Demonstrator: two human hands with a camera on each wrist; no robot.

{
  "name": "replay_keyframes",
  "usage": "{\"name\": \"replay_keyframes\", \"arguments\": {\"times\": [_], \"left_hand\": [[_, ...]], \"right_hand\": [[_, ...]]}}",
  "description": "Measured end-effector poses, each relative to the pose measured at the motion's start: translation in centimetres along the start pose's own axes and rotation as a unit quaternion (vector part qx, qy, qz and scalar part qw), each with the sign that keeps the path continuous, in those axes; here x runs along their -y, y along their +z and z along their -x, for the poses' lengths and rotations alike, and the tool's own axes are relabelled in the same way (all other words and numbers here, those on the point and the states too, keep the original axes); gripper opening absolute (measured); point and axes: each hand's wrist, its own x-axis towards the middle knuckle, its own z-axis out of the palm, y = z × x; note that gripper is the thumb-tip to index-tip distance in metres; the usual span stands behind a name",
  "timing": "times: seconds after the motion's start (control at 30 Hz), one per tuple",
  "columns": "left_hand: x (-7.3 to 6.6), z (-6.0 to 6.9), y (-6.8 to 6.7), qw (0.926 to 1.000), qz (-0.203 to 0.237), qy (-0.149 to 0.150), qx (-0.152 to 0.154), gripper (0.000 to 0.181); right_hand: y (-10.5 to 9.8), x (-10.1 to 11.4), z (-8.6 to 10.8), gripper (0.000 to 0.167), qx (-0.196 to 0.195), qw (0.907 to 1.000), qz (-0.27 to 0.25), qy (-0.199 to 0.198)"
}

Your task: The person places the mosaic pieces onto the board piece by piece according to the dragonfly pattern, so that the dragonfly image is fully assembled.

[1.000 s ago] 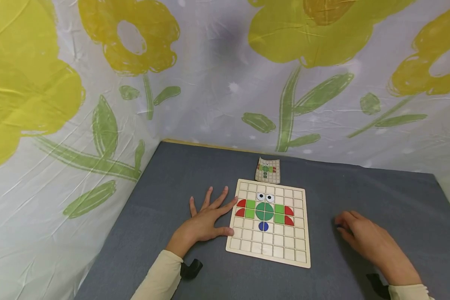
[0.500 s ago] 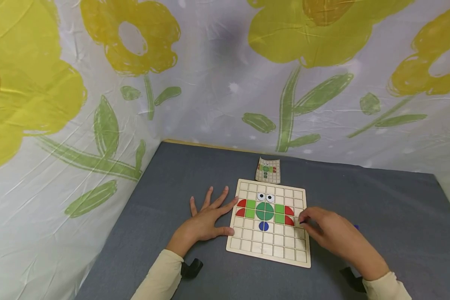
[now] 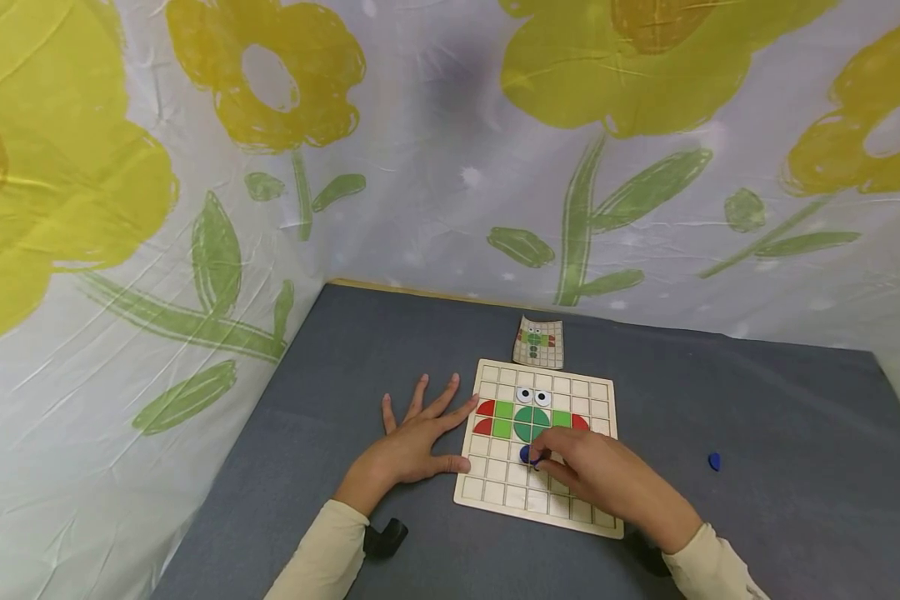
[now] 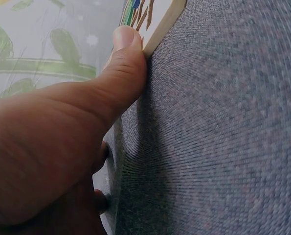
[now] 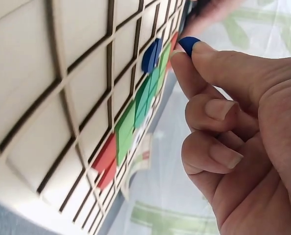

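Note:
A square wooden grid board (image 3: 495, 492) lies on the table, bearing red, light green, dark green, white eye and blue pieces. My left hand (image 3: 408, 450) is spread flat at its left side. The left thumb (image 4: 128, 41) rests on the board's edge, as the left wrist view shows. Over the lower middle of the board, my right hand (image 3: 607, 471) pinches a small blue curved-edged piece (image 5: 188, 45) between thumb and index finger. It is close to the blue pieces (image 5: 150, 58) set in the grid. The right hand hides part of the board's right side.
Behind the board lies a slightly curled pattern card (image 3: 537, 342) with a similar figure printed on it. One loose blue piece (image 3: 714, 461) lies on the dark grey tablecloth (image 3: 780, 400) at the right. A flower-printed curtain (image 3: 420, 167) stands behind the table.
My right hand has moved left from the tablecloth to over the board, carrying a blue piece. This uncovers the other loose blue piece at the right. The left hand stays in place.

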Motion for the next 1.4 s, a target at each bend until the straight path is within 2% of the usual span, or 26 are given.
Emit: {"name": "replay_keyframes", "arguments": {"times": [0.27,0.5,0.87,1.13,1.4], "left_hand": [[0.1,0.1,0.2,0.9999,0.010,0.008,-0.008,0.095],[-0.1,0.0,0.0,1.0000,0.006,0.002,0.000,0.095],[0.0,0.0,0.1,1.0000,0.001,0.003,-0.003,0.095],[0.0,0.1,0.2,0.9999,0.012,0.006,-0.008,0.096],[0.0,0.0,0.2,1.0000,-0.002,-0.002,-0.005,0.094]], "right_hand": [[0.9,0.4,-0.9,0.010,0.021,0.9995,-0.022,-0.009],[1.4,0.3,-1.4,0.010,0.021,0.9993,-0.014,-0.028],[1.4,0.3,-1.5,0.010,0.034,0.9992,-0.016,-0.013],[1.5,0.2,-1.6,0.010,0.032,0.9993,0.002,-0.021],[1.7,0.1,-1.7,0.013,0.031,0.9984,0.025,-0.040]]}}
